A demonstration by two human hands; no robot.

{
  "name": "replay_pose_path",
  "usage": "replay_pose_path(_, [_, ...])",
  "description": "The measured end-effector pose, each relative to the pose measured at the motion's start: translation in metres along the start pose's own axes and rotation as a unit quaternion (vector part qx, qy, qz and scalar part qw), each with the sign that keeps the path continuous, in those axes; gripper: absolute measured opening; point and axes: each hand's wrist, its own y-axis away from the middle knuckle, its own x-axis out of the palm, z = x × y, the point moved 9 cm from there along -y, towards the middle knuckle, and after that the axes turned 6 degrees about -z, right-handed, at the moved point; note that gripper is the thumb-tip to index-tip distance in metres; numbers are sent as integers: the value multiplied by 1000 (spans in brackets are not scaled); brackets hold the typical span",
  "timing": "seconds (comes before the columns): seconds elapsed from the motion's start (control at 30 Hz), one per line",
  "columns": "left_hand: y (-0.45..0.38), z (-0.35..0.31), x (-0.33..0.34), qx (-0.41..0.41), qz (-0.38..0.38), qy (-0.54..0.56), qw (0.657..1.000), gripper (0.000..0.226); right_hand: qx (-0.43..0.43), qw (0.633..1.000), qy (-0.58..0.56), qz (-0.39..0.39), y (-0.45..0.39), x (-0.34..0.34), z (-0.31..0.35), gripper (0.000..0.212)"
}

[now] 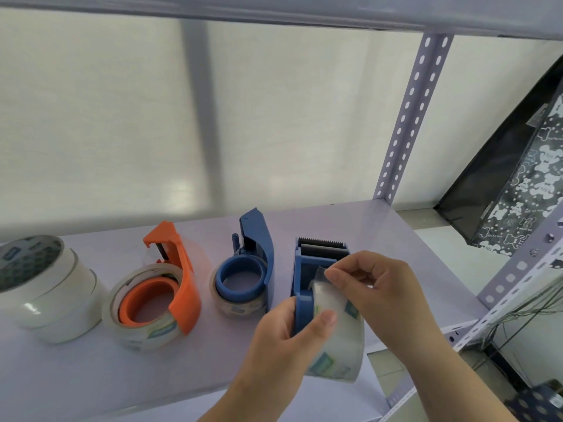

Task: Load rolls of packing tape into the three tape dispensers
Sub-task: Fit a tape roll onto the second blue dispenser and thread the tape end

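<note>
- Third dispenser (306,287): blue, near shelf (350,220) edge; our left hand (283,330) is closed round its side and clear roll (338,339).
- Tape end (320,274): apparently pinched in our right hand (374,284).
- Serrated blade (321,242): lies straight beyond that pinch.

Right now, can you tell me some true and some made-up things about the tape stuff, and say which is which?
1. The orange dispenser has a tape roll on it. True.
2. The right hand pinches the loose tape end. True.
3. The left hand is resting flat on the shelf. False: it grips the blue dispenser and its clear tape roll.
4. The spare tape rolls are stacked at the far right. False: far left.
5. The middle blue dispenser stands upright. False: it lies on its side.
</note>
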Motion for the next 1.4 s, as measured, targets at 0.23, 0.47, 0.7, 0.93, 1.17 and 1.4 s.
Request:
replay_pose_path(0.23, [1, 0, 0, 24, 3, -25, 999, 40, 14, 998, 23, 52, -2, 3, -2, 13])
replay_pose_path(0.47, [3, -9, -10, 76, -76, -77, 991, 41, -170, 975, 142, -26, 10, -1, 29, 15])
replay_pose_path(0.7, [5, -19, -12, 93, -109, -91, 986, 31, -215, 965, 129, -82, 20, -7, 40, 13])
replay_pose_path(0.93, [-7, -9, -21, 31, -125, -60, 990, 35, -174, 981, 36, -81, 22, -11, 56, 17])
replay_pose_path(1.17, [-6, 2, -12, -14, -44, -22, 999, 17, -53, 998, -27, -31, 5, -5, 25, 14])
replay_pose_path(1.4, [-4, -2, -20, 25, -69, -26, 997, 25, -15, 991, -89, -100, 16, -19, 8, 57])
